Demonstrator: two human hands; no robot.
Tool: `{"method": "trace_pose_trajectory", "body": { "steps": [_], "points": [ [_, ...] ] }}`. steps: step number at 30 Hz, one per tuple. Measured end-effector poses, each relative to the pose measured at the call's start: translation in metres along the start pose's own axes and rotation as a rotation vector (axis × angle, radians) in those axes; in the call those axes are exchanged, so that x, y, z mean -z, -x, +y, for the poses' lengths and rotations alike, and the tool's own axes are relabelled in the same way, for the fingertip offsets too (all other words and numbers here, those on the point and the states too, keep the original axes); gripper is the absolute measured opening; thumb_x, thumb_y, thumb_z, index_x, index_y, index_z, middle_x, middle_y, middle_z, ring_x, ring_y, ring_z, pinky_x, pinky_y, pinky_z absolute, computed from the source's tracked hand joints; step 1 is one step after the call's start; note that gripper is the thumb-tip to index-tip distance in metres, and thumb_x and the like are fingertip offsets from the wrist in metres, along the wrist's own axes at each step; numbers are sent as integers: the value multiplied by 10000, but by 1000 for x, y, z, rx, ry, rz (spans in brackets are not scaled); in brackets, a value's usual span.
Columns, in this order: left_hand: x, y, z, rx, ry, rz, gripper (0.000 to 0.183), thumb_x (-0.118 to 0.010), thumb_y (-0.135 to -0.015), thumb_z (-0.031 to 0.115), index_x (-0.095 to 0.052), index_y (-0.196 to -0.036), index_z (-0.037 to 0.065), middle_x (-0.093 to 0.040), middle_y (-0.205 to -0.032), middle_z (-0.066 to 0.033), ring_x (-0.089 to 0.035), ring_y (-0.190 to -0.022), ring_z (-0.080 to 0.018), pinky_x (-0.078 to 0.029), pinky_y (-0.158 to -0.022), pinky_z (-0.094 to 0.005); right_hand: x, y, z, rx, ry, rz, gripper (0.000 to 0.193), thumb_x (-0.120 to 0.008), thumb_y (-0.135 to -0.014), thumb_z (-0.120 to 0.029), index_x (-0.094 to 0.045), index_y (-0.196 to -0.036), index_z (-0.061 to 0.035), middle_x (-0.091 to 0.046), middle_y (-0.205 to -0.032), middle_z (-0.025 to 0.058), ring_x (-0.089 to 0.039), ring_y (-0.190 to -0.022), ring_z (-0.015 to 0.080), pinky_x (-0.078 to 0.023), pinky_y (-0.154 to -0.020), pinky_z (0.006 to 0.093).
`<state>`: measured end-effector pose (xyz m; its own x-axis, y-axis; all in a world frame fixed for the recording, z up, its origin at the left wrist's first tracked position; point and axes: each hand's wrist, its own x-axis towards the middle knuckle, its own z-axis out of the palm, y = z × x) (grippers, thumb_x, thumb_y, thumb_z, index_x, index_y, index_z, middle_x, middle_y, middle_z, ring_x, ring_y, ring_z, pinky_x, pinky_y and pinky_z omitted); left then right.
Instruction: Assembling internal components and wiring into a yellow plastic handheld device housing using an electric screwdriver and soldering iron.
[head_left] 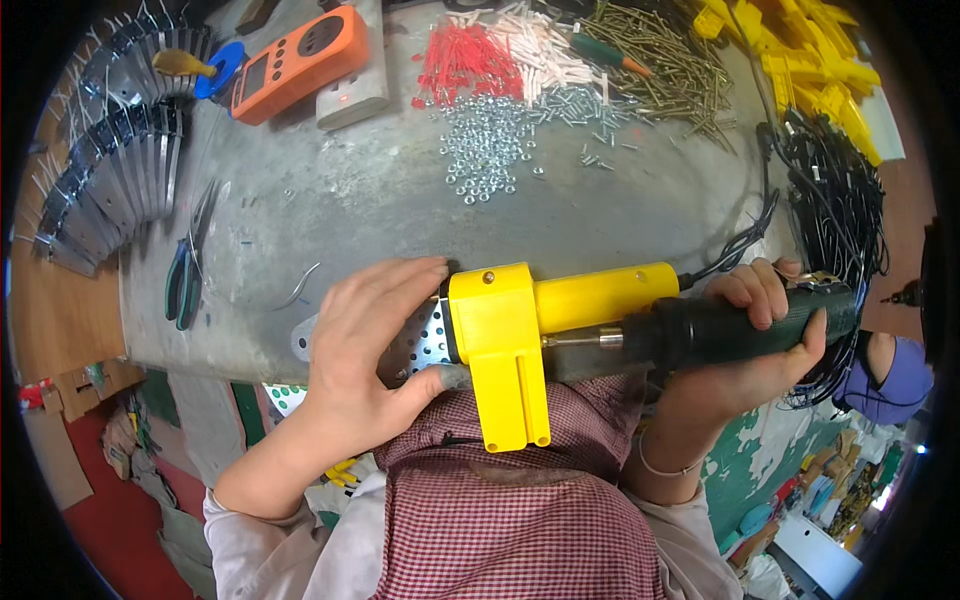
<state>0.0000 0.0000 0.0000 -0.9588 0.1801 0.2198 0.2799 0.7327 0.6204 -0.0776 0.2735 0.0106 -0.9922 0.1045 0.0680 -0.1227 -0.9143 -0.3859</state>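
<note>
In front of my body is a yellow plastic tool housing with a round handle and a black cord at the handle's end. At its left end a perforated metal plate sticks out, partly covered by my left hand. That hand is closed round this end, thumb below and fingers above. My right hand wraps round a dark green and black power screwdriver, held nearly level. Its bit points left and meets the housing's right side; any screw there is too small to make out.
Red sleeves, pale sleeves, nuts and long screws lie in piles at the back. An orange multimeter, pliers and metal plates are left; yellow housings and black cords right.
</note>
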Motion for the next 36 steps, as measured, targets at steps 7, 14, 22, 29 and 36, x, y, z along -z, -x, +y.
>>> {"method": "trace_pose_trajectory", "body": {
  "steps": [7,14,22,29,36],
  "points": [
    [-6,-1,4,-10,-8,19,614,-711,-705,294,-568,-1223,-2,-599,-1247,-142,-542,-1150,-343,-399,-964,-441,3,-4,-7,-17,-92,14,369,-499,-891,-362,-465,-1064,-38,-429,-751,5,-446,-658,109,-439,-710,292],
    [-4,2,1,12,-10,17,599,-706,-690,265,-572,-1217,14,-598,-1245,-141,-541,-1152,-342,-402,-961,-441,6,-2,-2,-1,-76,-28,344,-528,-870,-328,-466,-1039,-34,-433,-749,0,-456,-646,107,-442,-707,293],
    [-4,2,3,15,52,30,642,-731,-639,206,-554,-1234,39,-593,-1252,-117,-544,-1154,-324,-403,-963,-434,13,-1,-1,-25,-161,-113,350,-584,-844,-300,-484,-1037,-25,-448,-744,-4,-478,-657,109,-428,-713,276],
    [-4,-1,5,17,82,12,652,-734,-615,168,-563,-1229,35,-593,-1256,-124,-547,-1154,-336,-401,-972,-438,7,-6,-6,31,-91,-92,356,-546,-868,-308,-466,-1083,-36,-438,-741,4,-470,-660,114,-427,-697,286],
    [-3,0,4,29,30,24,644,-732,-613,167,-570,-1217,18,-603,-1246,-134,-548,-1157,-348,-404,-972,-446,7,-3,0,7,-85,-77,365,-497,-885,-357,-457,-1065,-42,-430,-744,4,-458,-641,114,-435,-693,289]
  ]
}}
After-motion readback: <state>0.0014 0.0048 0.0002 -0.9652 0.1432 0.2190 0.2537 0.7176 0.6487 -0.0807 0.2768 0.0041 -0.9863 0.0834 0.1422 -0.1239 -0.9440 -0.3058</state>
